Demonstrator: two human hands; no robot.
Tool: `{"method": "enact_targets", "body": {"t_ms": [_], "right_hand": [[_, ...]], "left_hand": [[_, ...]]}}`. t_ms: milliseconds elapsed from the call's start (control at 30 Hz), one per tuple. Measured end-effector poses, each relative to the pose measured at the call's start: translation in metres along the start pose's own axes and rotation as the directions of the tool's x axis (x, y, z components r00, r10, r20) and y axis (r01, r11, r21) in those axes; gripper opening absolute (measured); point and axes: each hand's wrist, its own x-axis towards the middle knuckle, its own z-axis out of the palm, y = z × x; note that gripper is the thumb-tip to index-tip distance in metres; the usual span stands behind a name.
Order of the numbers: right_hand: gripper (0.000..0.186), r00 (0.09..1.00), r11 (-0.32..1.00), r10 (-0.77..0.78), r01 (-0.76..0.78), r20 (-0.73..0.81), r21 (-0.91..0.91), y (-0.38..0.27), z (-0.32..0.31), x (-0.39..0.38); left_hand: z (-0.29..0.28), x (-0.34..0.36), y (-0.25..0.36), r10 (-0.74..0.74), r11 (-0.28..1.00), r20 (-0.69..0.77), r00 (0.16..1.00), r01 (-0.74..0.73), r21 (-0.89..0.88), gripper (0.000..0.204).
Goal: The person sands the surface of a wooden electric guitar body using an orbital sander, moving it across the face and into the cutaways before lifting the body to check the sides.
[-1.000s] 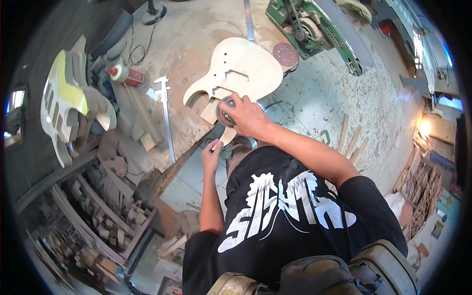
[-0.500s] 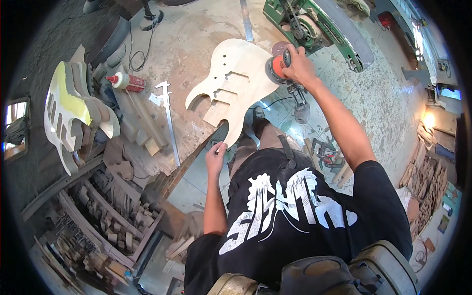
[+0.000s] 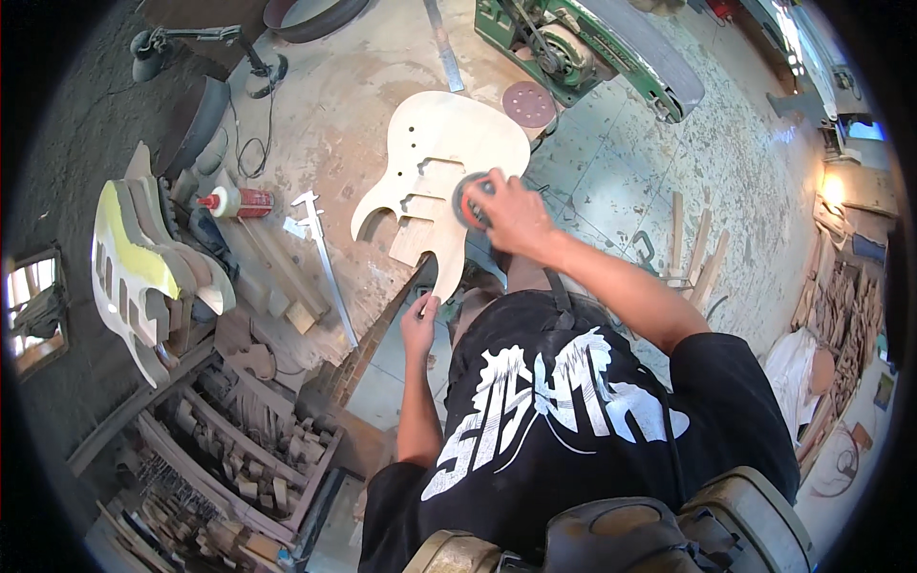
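Observation:
A pale wooden guitar body point(image 3: 478, 129) with cut pickup slots and several small holes lies on the bench's near right corner. My right hand point(image 3: 519, 218) grips a round orange and black orbital sander point(image 3: 468, 202), its pad against the body's near right edge. The fingers wrap over the sander's top. At the near end, my left hand point(image 3: 418, 323) pinches the tip of the body's pointed horn. A dark red sanding disc point(image 3: 527, 103) with holes rests just past the body's far right edge.
Left of the body lie a caliper point(image 3: 327, 263), wood strips point(image 3: 277, 269) and a red-and-white glue bottle point(image 3: 239, 202). Shaped guitar bodies point(image 3: 134, 258) stand stacked at far left. Beyond the bench's right side is a green belt machine point(image 3: 564, 57). A desk lamp point(image 3: 205, 38) stands far left.
My right hand has brought the sander from the body's far right edge nearer to me and leftward. My left hand keeps its pinch on the horn. The whole view has shifted slightly.

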Motion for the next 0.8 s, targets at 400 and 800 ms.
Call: {"method": "enact_targets", "body": {"t_ms": [400,800], "right_hand": [[0.074,0.915,0.931,0.352,-0.363,-0.197,-0.023,0.130,-0.056,0.015],[0.070,0.971,0.977,0.195,-0.205,-0.137,-0.062,0.102,-0.043,0.001]], "left_hand": [[0.001,-0.001,-0.007,0.012,0.997,0.012,1.000,-0.011,-0.076,0.050],[0.001,-0.002,0.000,-0.023,0.996,0.027,0.999,0.025,-0.080,0.050]]}}
